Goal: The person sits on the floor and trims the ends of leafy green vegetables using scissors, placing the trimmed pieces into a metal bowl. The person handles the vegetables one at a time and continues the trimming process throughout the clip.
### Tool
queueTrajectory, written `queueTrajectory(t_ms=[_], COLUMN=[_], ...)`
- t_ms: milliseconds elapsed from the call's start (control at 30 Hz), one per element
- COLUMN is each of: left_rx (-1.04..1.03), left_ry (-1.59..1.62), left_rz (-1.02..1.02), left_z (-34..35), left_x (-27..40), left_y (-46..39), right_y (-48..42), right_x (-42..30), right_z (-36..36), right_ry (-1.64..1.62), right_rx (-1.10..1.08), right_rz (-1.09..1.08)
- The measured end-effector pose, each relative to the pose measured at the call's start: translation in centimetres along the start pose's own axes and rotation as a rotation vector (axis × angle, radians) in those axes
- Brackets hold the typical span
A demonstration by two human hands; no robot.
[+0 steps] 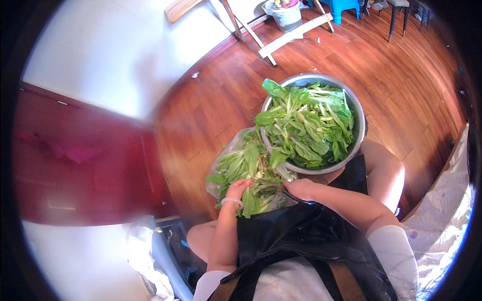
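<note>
My left hand (238,189), with a pale bangle at the wrist, pinches the stem end of a leafy green plant (249,201). My right hand (300,189) grips black-handled scissors (297,198), whose thin blades point left towards my left fingertips. Beneath both hands lies a heap of leafy greens (235,161) on a clear plastic bag (230,145). Just beyond my right hand is a round metal basin (360,131) piled with loose green leaves (308,124). Some leaves hang over its left rim. A black apron (278,229) covers my lap.
A wooden folding frame (295,35) stands on the wood floor (211,101) ahead, beside a lined plastic bucket (287,17). Further right are a blue plastic stool (340,7) and a dark-legged chair (393,19). A dark red door (113,161) is at the left, a patterned cloth or sheet (433,210) at the right.
</note>
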State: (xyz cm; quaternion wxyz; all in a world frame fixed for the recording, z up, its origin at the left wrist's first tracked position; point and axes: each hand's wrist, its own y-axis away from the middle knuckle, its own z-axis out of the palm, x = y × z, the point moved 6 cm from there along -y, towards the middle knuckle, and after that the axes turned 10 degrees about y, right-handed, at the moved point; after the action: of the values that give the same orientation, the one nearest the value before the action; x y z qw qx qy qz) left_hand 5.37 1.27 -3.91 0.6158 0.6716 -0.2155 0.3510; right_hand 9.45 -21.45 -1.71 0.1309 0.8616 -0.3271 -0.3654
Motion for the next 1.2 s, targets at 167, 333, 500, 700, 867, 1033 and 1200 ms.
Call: queueTrajectory(t_ms=[167, 333, 500, 700, 867, 1033, 1200], left_rx=[-0.12, -0.182, 0.061, 0.262, 0.451, 0.434, 0.36], left_ry=[-0.04, -0.207, -0.608, -1.336, -1.1, -1.316, -1.445], left_rz=[-0.035, 0.028, 0.084, 0.154, 0.364, 0.409, 0.283], left_z=[1.3, 0.7, -1.0, 2.0, 0.6, 1.0, 2.3], left_x=[-0.3, -0.8, -2.4, -4.2, -3.7, -4.2, -3.9], left_y=[-0.2, -1.5, -4.1, -3.3, -4.2, -6.2, -6.7], right_y=[-0.4, -0.3, -1.1, -0.8, -1.1, -0.8, -0.7], right_x=[0.0, -0.5, 0.9, 1.5, 2.2, 2.2, 2.0], right_z=[0.3, -0.2, -0.3, 1.1, 2.0, 1.6, 2.2], right_ry=[-0.003, 0.04, 0.082, 0.155, 0.17, 0.196, 0.135], right_rx=[0.001, 0.037, 0.117, -0.087, -0.114, -0.076, -0.148], right_rz=[0.001, -0.041, 0.018, 0.145, 0.165, 0.143, 0.15])
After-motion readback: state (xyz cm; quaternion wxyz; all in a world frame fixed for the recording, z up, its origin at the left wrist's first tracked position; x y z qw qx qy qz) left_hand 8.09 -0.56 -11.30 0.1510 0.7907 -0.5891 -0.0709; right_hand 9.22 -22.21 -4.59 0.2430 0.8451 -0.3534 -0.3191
